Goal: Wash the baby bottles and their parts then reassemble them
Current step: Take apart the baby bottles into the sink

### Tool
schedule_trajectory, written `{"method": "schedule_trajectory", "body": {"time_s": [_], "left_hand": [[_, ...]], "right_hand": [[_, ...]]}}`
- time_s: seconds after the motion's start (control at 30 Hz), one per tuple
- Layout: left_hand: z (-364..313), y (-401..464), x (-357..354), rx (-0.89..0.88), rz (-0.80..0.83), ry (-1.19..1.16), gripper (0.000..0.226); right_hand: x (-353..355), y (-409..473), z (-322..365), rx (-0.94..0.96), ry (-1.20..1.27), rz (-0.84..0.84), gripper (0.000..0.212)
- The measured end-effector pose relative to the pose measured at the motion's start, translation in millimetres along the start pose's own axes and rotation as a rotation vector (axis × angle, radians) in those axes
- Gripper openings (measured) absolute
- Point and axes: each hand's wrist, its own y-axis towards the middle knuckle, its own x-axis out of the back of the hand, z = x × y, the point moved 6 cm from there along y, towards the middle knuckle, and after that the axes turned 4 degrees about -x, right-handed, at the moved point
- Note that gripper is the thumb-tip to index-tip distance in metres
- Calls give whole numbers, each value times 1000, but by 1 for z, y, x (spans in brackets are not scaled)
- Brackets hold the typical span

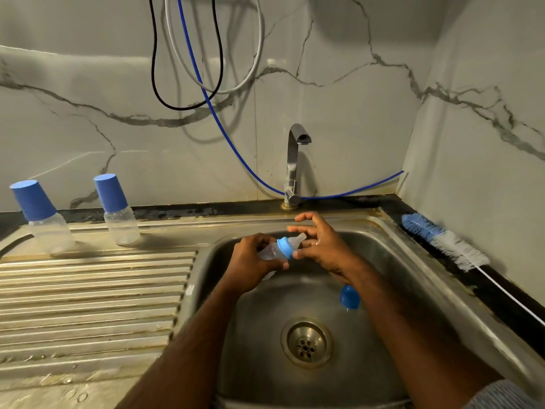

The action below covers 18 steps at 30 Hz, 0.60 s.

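Right now I have both hands over the steel sink [392, 252], just in front of the tap [295, 163]. My left hand [250, 265] is wrapped around the clear body of a small baby bottle [272, 250], holding it on its side with the neck pointing toward my right hand [320, 246]. On that neck sits the blue screw ring [285, 246] with the pale silicone teat [297, 240] poking out of it. My right thumb touches the ring's lower edge and the teat lies against the fingers of that hand, while the index and middle fingers are spread and lifted above it; I cannot tell whether the hand truly pinches the ring or only touches it.

Below my right wrist, down in the basin, lies a blue cap [350, 296], with the drain strainer [306, 342] nearer to me than both hands.

Well off to the left of my left hand, on the ribbed drainboard [88, 299], stand two more bottles, each wearing its blue cap: the far-left bottle [44, 219] and the nearer capped bottle [119, 212].

To the right of my right hand, on the dark worktop [501, 290] edging the sink, lies a bottle brush [445, 240] with blue and white bristles and a thin white handle.

A blue hose [224, 134] runs down the marbled wall behind the tap.
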Motion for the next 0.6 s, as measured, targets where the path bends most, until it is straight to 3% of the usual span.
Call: {"method": "schedule_trajectory", "body": {"time_s": [0.17, 0.37, 0.47, 0.6], "left_hand": [[4, 1, -5, 0, 14, 34, 54], [6, 1, -3, 3, -12, 46, 57], [6, 0, -7, -3, 14, 47, 59], [10, -3, -10, 17, 64, 53, 63]], "right_hand": [[-1, -3, 3, -2, -230, -133, 54], [-9, -3, 6, 18, -121, 36, 64], [-14, -4, 1, -12, -321, -38, 65], [-16, -3, 6, 84, -295, -35, 53]]}}
